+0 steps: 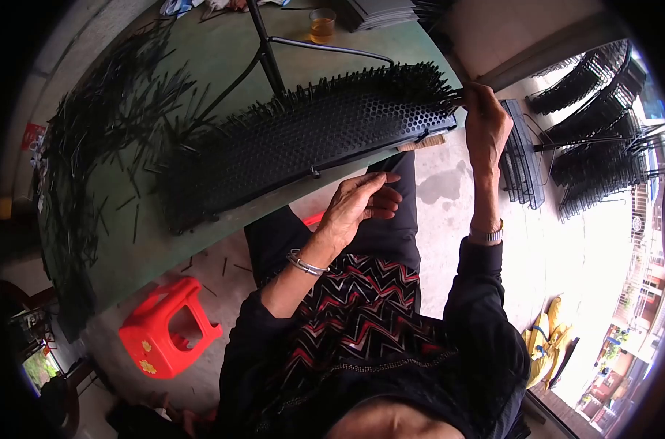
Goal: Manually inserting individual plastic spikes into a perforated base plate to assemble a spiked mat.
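Observation:
A long black panel (296, 139), perforated with small round holes, lies tilted along the table's near edge. Thin black strips (347, 86) stick up in a dense row along its far side, thickest toward the right end. At that right end my right hand (487, 126) is closed, its fingertips pinching a thin black strip; its tip is hard to make out among the others. My left hand (362, 201) hovers in front of the panel's near edge, above my lap. Its fingers are loosely bent and apart, with nothing in them.
Loose black strips (120, 110) are heaped across the left of the green table (193, 252). A black metal stand (269, 62) rises behind the panel, near a cup of amber liquid (321, 28). A red stool (170, 329) is lower left; black racks (599, 139) stand at right.

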The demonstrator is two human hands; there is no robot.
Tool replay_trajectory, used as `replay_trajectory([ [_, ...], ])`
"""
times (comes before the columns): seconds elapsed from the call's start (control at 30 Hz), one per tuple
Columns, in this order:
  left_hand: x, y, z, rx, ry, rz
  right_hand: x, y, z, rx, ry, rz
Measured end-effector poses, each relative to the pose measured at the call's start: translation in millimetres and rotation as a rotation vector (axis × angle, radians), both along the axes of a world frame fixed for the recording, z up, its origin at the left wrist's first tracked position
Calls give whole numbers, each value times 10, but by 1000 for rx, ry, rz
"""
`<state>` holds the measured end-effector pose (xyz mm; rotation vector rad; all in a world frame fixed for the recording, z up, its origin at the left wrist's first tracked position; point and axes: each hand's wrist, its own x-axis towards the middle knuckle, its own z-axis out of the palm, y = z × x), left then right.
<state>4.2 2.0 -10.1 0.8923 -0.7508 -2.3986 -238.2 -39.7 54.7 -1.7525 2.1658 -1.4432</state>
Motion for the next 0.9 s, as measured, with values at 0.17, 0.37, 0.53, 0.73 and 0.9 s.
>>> replay_trajectory([
  [0.17, -9, 8, -4, 5, -22, 5, -61, 62, 47, 2, 22, -5],
  [0.37, -42, 28, 8, 3, -18, -3, -81, 84, -35, 6, 33, -4],
  [0.53, -32, 32, -9, 0, -19, 7, -51, 41, -94, 16, 55, 6],
  [0.73, -34, 40, -36, 0, -7, 5, -109, 16, -131, 31, 85, 34],
  [0.9, -36, 50, 20, 0, -33, 0, -98, -15, -223, 23, 300, 41],
])
